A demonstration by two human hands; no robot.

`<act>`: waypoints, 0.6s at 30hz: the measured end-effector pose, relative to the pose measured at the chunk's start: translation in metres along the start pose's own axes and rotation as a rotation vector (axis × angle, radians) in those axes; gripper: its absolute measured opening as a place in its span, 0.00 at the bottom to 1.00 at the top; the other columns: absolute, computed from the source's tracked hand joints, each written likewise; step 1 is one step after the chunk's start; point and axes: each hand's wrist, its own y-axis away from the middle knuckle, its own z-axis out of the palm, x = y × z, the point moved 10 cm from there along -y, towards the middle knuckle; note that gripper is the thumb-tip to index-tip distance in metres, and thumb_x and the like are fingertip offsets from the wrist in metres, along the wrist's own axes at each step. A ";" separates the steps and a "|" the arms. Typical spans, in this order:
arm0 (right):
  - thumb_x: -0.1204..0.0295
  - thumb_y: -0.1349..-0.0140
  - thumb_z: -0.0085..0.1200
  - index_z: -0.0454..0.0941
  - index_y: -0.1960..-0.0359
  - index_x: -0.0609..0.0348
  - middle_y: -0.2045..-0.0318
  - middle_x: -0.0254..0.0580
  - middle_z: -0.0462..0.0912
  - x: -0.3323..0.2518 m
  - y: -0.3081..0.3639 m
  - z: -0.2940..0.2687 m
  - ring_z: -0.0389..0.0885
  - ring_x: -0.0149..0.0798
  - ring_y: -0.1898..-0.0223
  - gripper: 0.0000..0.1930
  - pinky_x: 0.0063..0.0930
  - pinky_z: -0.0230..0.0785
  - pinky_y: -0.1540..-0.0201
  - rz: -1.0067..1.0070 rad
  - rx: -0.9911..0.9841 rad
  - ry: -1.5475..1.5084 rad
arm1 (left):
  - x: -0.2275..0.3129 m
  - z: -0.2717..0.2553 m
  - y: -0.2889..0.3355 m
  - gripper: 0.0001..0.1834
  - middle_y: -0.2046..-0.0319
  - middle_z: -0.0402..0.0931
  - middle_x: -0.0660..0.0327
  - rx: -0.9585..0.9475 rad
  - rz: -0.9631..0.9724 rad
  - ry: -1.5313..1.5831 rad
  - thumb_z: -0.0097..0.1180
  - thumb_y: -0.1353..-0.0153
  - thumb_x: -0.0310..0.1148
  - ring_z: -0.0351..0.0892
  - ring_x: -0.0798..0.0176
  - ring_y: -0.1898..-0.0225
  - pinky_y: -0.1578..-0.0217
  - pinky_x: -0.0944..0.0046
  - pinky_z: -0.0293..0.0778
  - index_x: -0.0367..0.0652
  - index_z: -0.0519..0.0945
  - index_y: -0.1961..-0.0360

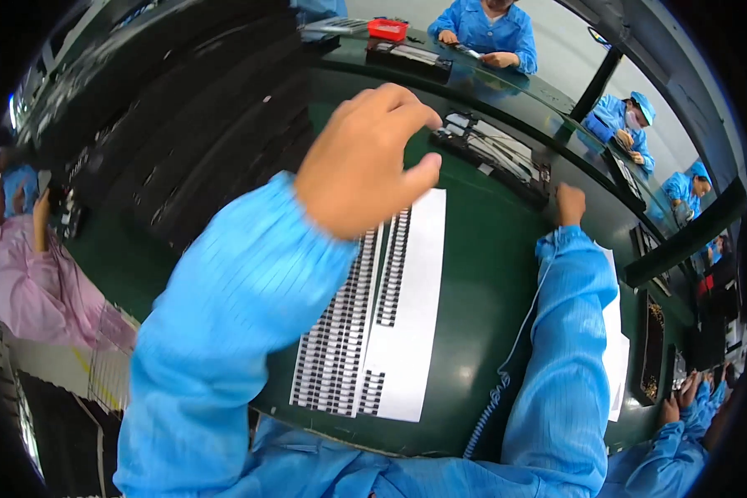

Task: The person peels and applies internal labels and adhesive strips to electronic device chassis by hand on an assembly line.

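My left hand [369,158] is raised over the green work table [481,274], thumb and index finger apart, with nothing seen between them. Its fingertip appears close to the left end of a black tray [506,170], which carries several flat, silvery parts [498,145]. At the tray's right end is my right hand [569,203], fingers curled in; whatever they may hold is hidden. White sheets [419,332] lie beneath my left forearm, bearing rows of small black-and-white pieces [332,357]. My left hand and sleeve cover their far part.
A coiled cord [488,407] runs from my right wrist to the table's near edge. White paper [614,365] lies right of my right arm, beside a dark bin [651,349]. A red box [388,30] stands on the far bench. Co-workers sit across and at both sides.
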 end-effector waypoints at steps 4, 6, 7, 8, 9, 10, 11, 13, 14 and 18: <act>0.60 0.56 0.48 0.77 0.71 0.65 0.68 0.55 0.77 0.001 0.030 0.019 0.73 0.54 0.61 0.18 0.36 0.64 0.58 0.024 -0.047 -0.163 | -0.119 0.127 -0.006 0.29 0.58 0.66 0.49 -0.312 -0.392 0.259 0.61 0.64 0.37 0.65 0.49 0.53 0.52 0.61 0.62 0.35 0.70 0.58; 0.57 0.54 0.47 0.77 0.68 0.64 0.66 0.55 0.76 -0.005 0.036 0.030 0.73 0.53 0.60 0.21 0.36 0.62 0.56 0.015 -0.128 -0.203 | -0.167 0.190 0.004 0.43 0.51 0.62 0.44 -0.448 -0.549 0.307 0.66 0.69 0.43 0.61 0.49 0.48 0.48 0.61 0.58 0.32 0.64 0.50; 0.54 0.52 0.46 0.76 0.67 0.63 0.66 0.55 0.76 -0.006 0.037 0.032 0.72 0.54 0.59 0.23 0.36 0.61 0.54 0.028 -0.162 -0.192 | -0.181 0.217 0.005 0.49 0.50 0.61 0.43 -0.487 -0.538 0.249 0.67 0.71 0.45 0.59 0.49 0.46 0.46 0.62 0.55 0.30 0.60 0.48; 0.52 0.51 0.43 0.76 0.65 0.63 0.64 0.55 0.75 -0.006 0.034 0.037 0.71 0.55 0.58 0.25 0.37 0.60 0.53 0.018 -0.186 -0.075 | -0.186 0.234 0.003 0.51 0.48 0.58 0.43 -0.538 -0.572 0.234 0.68 0.70 0.44 0.58 0.50 0.45 0.45 0.63 0.54 0.30 0.56 0.46; 0.49 0.50 0.40 0.76 0.64 0.63 0.62 0.55 0.74 -0.007 0.029 0.044 0.69 0.56 0.56 0.27 0.37 0.58 0.51 0.007 -0.217 0.044 | -0.192 0.249 0.004 0.53 0.46 0.56 0.43 -0.586 -0.609 0.217 0.68 0.69 0.42 0.57 0.50 0.44 0.45 0.63 0.53 0.30 0.53 0.44; 0.45 0.49 0.36 0.75 0.62 0.63 0.58 0.56 0.72 -0.003 0.021 0.054 0.67 0.58 0.54 0.31 0.39 0.56 0.49 -0.016 -0.235 0.164 | -0.194 0.264 -0.001 0.54 0.46 0.55 0.42 -0.594 -0.582 0.263 0.68 0.70 0.43 0.57 0.49 0.44 0.44 0.64 0.52 0.29 0.52 0.44; 0.43 0.49 0.35 0.74 0.62 0.66 0.54 0.56 0.69 -0.015 0.028 0.053 0.64 0.58 0.51 0.34 0.41 0.54 0.48 0.012 -0.219 0.122 | -0.200 0.271 -0.003 0.55 0.45 0.54 0.41 -0.595 -0.570 0.297 0.68 0.70 0.44 0.56 0.49 0.44 0.44 0.65 0.51 0.28 0.51 0.44; 0.44 0.52 0.42 0.74 0.65 0.71 0.62 0.55 0.74 -0.021 0.026 0.050 0.71 0.50 0.58 0.34 0.36 0.60 0.53 0.021 -0.076 0.060 | -0.194 0.276 -0.010 0.53 0.48 0.58 0.39 -0.542 -0.537 0.266 0.68 0.70 0.42 0.59 0.50 0.46 0.45 0.67 0.52 0.25 0.54 0.46; 0.44 0.52 0.42 0.74 0.65 0.71 0.62 0.55 0.74 -0.027 0.030 0.048 0.71 0.50 0.58 0.34 0.36 0.60 0.53 0.025 -0.077 0.063 | -0.198 0.272 -0.012 0.52 0.49 0.59 0.40 -0.513 -0.555 0.378 0.68 0.70 0.42 0.61 0.51 0.47 0.46 0.68 0.53 0.25 0.55 0.46; 0.56 0.55 0.57 0.75 0.70 0.71 0.75 0.44 0.77 -0.075 0.052 0.041 0.73 0.34 0.71 0.24 0.26 0.64 0.63 -0.088 -0.228 -0.754 | -0.213 0.241 -0.017 0.50 0.52 0.64 0.44 -0.301 -0.632 0.586 0.69 0.73 0.33 0.66 0.55 0.51 0.49 0.68 0.58 0.27 0.56 0.46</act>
